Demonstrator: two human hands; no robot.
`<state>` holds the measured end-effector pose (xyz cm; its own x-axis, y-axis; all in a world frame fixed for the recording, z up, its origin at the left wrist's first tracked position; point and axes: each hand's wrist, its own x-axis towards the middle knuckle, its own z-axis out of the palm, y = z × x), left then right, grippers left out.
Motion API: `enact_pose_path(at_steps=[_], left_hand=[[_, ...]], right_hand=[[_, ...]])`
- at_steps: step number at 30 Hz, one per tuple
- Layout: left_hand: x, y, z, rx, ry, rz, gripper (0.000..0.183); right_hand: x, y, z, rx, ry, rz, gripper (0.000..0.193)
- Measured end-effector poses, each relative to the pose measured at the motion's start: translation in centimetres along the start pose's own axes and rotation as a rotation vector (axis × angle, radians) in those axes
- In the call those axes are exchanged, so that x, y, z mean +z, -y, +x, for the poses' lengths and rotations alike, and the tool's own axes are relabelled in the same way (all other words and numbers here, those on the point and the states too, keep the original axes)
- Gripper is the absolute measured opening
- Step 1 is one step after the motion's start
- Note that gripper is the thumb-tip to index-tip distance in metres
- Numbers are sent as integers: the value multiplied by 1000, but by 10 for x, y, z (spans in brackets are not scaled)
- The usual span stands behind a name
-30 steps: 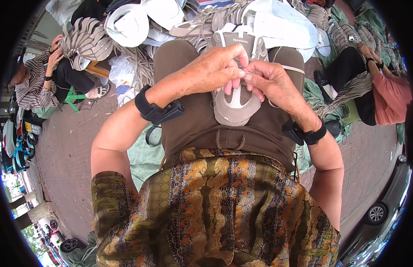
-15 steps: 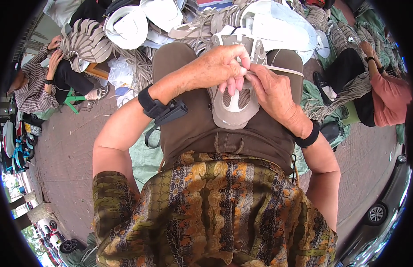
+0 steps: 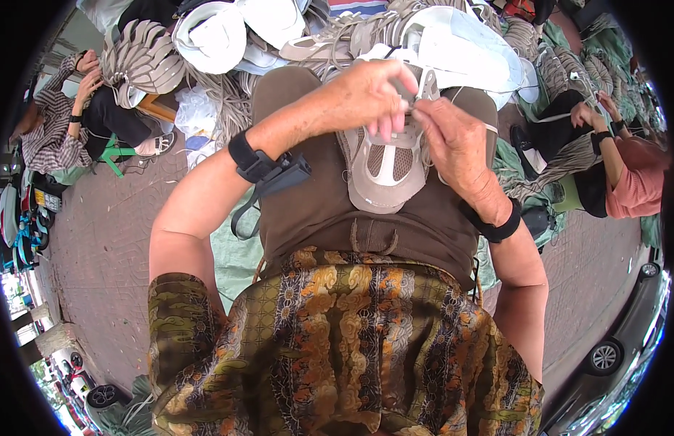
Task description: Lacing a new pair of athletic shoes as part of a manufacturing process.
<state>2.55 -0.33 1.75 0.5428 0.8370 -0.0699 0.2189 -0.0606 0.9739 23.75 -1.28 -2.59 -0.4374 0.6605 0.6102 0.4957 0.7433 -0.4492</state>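
Observation:
A beige shoe upper (image 3: 389, 171) with mesh panels lies on my lap, toe end toward me. My left hand (image 3: 366, 94) is closed over its far end, fingers pinching near the lacing part. My right hand (image 3: 457, 138) meets it from the right, fingertips pinched on a thin white lace or thread (image 3: 460, 93) at the same spot. Both wrists wear black bands; the left one carries a small black device (image 3: 279, 174). What exactly sits between the fingertips is hidden.
Heaps of beige shoe uppers (image 3: 144, 62) and white bags (image 3: 460, 43) lie ahead on a green tarp (image 3: 235, 251). One person (image 3: 68, 123) sits at the left, another (image 3: 627, 182) at the right. A parked car (image 3: 620, 349) stands at the lower right on brick paving.
Both hands have moved up the shoe upper toward its far end and drawn closer together. The white lace has been pulled with them.

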Motion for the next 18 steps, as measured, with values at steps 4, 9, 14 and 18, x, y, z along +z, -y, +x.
enact_pose_path(at_steps=[4, 9, 14, 18], left_hand=[[-23, 8, 17, 267, -321, 343, 18], [-30, 28, 33, 245, -344, 691, 26], [-34, 43, 37, 229, -328, 677, 29], [-49, 55, 41, 183, -243, 553, 37]], right_hand=[[-14, -7, 16, -42, 31, -233, 11], [-5, -5, 22, -157, 84, -389, 5], [0, -5, 22, -201, 126, -538, 6], [4, -8, 26, -240, 175, -604, 11]])
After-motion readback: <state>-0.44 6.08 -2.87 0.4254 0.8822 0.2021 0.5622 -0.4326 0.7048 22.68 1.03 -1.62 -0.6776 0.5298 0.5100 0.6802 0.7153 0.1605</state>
